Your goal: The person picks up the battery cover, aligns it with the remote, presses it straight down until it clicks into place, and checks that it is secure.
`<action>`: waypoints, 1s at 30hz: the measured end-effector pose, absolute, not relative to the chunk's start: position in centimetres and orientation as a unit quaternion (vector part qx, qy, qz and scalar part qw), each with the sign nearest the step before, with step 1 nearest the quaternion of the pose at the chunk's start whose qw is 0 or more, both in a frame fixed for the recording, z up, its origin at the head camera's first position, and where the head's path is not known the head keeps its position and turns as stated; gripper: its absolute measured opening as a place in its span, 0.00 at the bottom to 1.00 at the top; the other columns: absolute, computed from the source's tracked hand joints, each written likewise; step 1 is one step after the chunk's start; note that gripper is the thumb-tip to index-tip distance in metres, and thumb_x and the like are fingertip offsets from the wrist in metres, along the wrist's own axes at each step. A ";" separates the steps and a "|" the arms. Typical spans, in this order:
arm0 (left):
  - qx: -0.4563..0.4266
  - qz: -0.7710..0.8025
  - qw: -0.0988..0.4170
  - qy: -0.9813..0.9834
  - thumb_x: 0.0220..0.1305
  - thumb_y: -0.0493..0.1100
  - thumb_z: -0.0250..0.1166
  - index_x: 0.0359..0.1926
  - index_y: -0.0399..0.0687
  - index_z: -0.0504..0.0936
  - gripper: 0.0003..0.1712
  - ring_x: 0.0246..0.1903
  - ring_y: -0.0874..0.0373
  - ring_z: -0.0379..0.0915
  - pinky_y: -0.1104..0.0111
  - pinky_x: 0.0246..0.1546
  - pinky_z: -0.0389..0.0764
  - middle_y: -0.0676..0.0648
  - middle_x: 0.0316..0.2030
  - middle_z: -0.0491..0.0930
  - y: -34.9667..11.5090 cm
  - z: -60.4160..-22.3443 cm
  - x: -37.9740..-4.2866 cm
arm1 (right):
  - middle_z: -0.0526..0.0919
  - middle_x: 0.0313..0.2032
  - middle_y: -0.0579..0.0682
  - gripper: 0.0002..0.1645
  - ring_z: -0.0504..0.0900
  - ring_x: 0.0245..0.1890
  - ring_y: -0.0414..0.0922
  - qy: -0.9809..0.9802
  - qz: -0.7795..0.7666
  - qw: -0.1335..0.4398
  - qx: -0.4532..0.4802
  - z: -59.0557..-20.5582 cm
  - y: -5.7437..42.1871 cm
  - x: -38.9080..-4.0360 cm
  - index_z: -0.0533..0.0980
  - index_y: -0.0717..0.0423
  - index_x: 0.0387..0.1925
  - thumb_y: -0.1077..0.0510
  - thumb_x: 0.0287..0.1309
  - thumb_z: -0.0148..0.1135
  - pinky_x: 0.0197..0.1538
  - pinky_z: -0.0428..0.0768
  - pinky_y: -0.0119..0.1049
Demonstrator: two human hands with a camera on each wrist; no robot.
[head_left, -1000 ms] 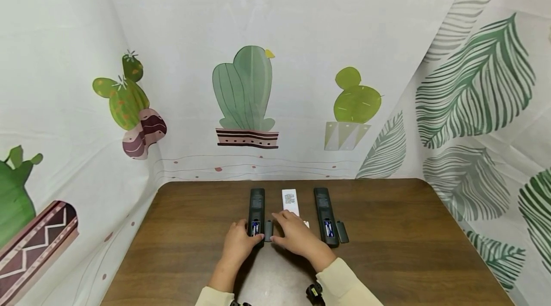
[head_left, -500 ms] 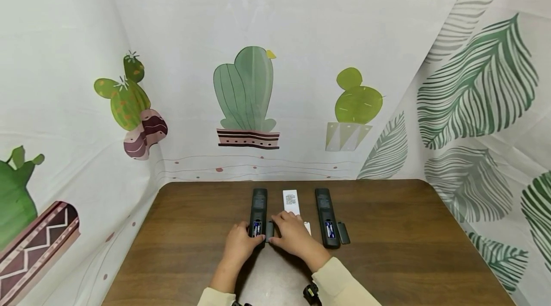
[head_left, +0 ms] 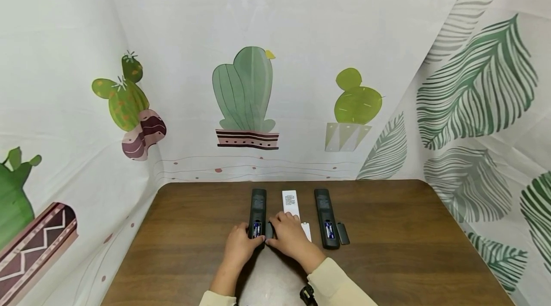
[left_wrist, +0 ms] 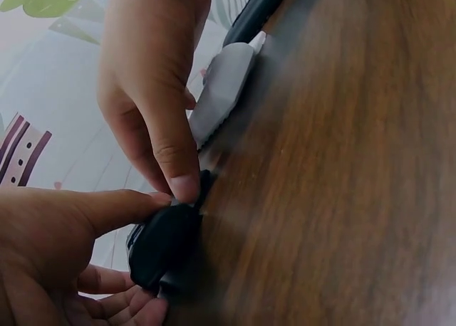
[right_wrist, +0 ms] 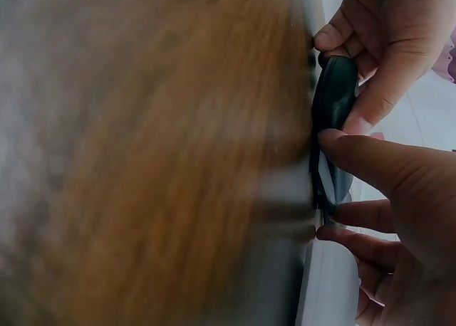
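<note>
In the head view, a black remote control lies back side up, with blue batteries in its uncovered compartment. My left hand grips its near end, thumb over the right edge and fingers along the left side. Just right of that remote, my right hand pinches a dark battery cover end to end between thumb and fingers. The right wrist view has the remote's dark end between the left hand's thumb and fingers. Part of the cover is hidden behind my right fingers.
A white remote lies behind my right hand, its white cover beside it. Farther right are another black remote with batteries showing and its loose cover. A printed cloth hangs behind the wooden table.
My right hand has shifted slightly left, and its thumb and fingers have closed on the dark cover. More of the white cover shows now. The left hand stays on the remote.
</note>
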State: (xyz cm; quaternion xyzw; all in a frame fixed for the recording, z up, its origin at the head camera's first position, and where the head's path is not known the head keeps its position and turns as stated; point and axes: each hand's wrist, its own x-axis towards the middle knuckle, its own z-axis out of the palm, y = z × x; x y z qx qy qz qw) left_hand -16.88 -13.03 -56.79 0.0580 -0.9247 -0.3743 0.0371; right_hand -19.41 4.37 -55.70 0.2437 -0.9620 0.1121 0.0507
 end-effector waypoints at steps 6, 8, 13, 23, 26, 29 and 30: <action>0.057 -0.375 0.039 -0.925 0.49 0.50 0.78 0.46 0.30 0.80 0.31 0.31 0.51 0.73 0.59 0.33 0.76 0.40 0.34 0.77 -12.9 -56.8 -16.9 | 0.80 0.48 0.49 0.37 0.75 0.47 0.47 -0.962 0.113 0.055 0.241 -55.6 4.3 -19.4 0.80 0.54 0.56 0.38 0.50 0.75 0.46 0.70 0.42; 0.056 -0.375 0.040 -0.925 0.49 0.49 0.79 0.46 0.30 0.80 0.31 0.32 0.51 0.73 0.59 0.33 0.76 0.40 0.35 0.78 -12.9 -56.8 -16.9 | 0.81 0.48 0.50 0.36 0.75 0.47 0.48 -0.963 0.113 0.055 0.240 -55.6 4.2 -19.3 0.80 0.54 0.55 0.38 0.50 0.75 0.46 0.70 0.42; 0.051 -0.388 0.041 -0.919 0.49 0.48 0.79 0.45 0.30 0.81 0.29 0.32 0.52 0.73 0.60 0.33 0.76 0.41 0.35 0.78 -13.1 -56.8 -16.8 | 0.81 0.47 0.50 0.36 0.75 0.47 0.48 -0.963 0.116 0.059 0.234 -55.7 4.1 -19.3 0.80 0.54 0.55 0.38 0.49 0.76 0.45 0.70 0.42; 0.043 -0.475 -0.002 -0.879 0.53 0.41 0.73 0.45 0.30 0.78 0.23 0.23 0.58 0.72 0.68 0.25 0.74 0.43 0.27 0.80 -13.5 -56.5 -16.7 | 0.82 0.49 0.51 0.38 0.76 0.48 0.49 -0.965 0.133 0.072 0.215 -56.0 3.7 -19.0 0.79 0.55 0.57 0.40 0.47 0.78 0.44 0.69 0.41; 0.049 -0.489 -0.007 -0.871 0.55 0.40 0.73 0.46 0.31 0.77 0.22 0.24 0.58 0.73 0.68 0.26 0.74 0.44 0.27 0.82 -13.5 -56.4 -16.7 | 0.84 0.47 0.52 0.38 0.77 0.45 0.49 -0.962 0.145 0.087 0.215 -56.1 3.6 -18.9 0.78 0.55 0.56 0.43 0.46 0.79 0.42 0.68 0.40; 0.054 -0.490 -0.001 -0.870 0.56 0.40 0.73 0.48 0.32 0.76 0.23 0.28 0.58 0.74 0.67 0.29 0.75 0.44 0.29 0.83 -13.4 -56.3 -16.7 | 0.86 0.46 0.52 0.36 0.77 0.42 0.49 -0.958 0.161 0.100 0.217 -56.1 3.6 -18.8 0.77 0.55 0.55 0.47 0.46 0.80 0.40 0.65 0.39; 0.055 -0.492 0.002 -0.869 0.56 0.40 0.73 0.48 0.32 0.76 0.23 0.29 0.57 0.75 0.67 0.30 0.76 0.43 0.30 0.83 -13.4 -56.3 -16.7 | 0.87 0.46 0.52 0.35 0.77 0.41 0.49 -0.956 0.168 0.103 0.216 -56.1 3.6 -18.7 0.77 0.55 0.55 0.48 0.47 0.79 0.40 0.65 0.39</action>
